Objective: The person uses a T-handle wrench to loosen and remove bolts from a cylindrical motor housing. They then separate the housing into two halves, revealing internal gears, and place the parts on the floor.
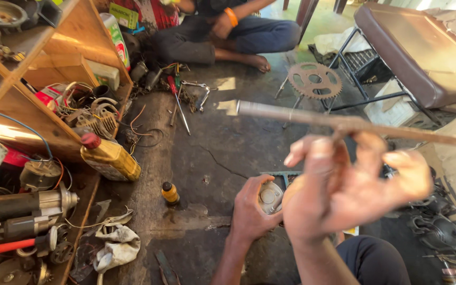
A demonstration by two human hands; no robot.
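My right hand (344, 190) is raised in front of the camera, blurred, its fingers around a long rusty metal rod (291, 115) that runs from the middle of the view to the right. Below it, my left hand (252, 208) presses down on a small round metal part (270, 198) that rests on the dark, cracked floor. A flat bluish metal piece (283, 174) lies just behind that part.
A wooden shelf (54, 68) full of wires and parts stands at the left, with a yellow oil bottle (109, 158) and a small bottle (170, 193) beside it. Another person sits at the top. A sprocket (314, 80), screwdriver (178, 100) and brown bench (418, 53) lie beyond.
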